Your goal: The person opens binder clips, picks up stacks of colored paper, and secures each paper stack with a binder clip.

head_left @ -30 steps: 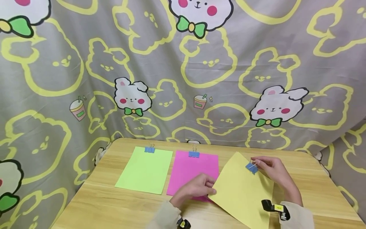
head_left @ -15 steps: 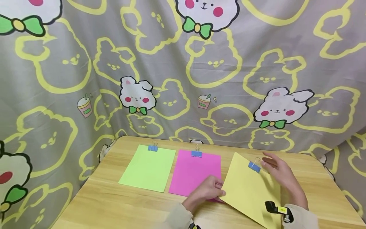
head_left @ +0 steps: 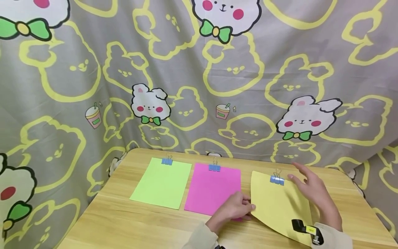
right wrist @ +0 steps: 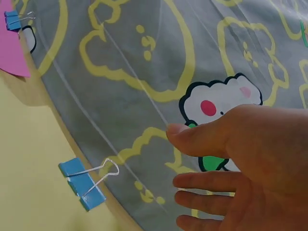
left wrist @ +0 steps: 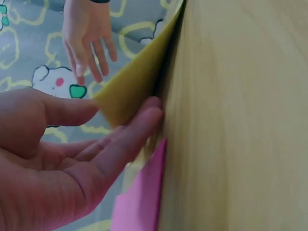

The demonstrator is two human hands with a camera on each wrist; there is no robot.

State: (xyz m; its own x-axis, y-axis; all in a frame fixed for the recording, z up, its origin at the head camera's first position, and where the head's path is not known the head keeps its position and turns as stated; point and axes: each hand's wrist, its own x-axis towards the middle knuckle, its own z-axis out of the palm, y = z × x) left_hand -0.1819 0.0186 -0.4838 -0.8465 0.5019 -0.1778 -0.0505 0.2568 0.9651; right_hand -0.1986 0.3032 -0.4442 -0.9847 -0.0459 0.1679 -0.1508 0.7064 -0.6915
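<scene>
A yellow sheet of paper, or a thin stack [head_left: 272, 202], lies at the right of the table with a blue binder clip [head_left: 277, 180] on its top edge. Both wire handles of the clip stand up. My left hand [head_left: 234, 206] pinches the paper's near left edge, lifting it a little; in the left wrist view the thumb is above the yellow paper [left wrist: 139, 67] and the fingers below. My right hand [right wrist: 255, 163] is beside the clip [right wrist: 82, 183], apart from it, fingers extended and holding nothing.
Pink paper [head_left: 212, 186] lies in the middle, partly under my left hand, with its own blue binder clip [head_left: 214, 168]. Green paper [head_left: 161, 183] with another blue clip [head_left: 167, 161] lies at left. A patterned curtain [head_left: 186, 76] hangs behind the wooden table [head_left: 130, 224].
My right hand has let go of the clip's handle and drawn back to the right. The yellow paper has turned straighter and sunk lower, its left edge still in my left hand.
</scene>
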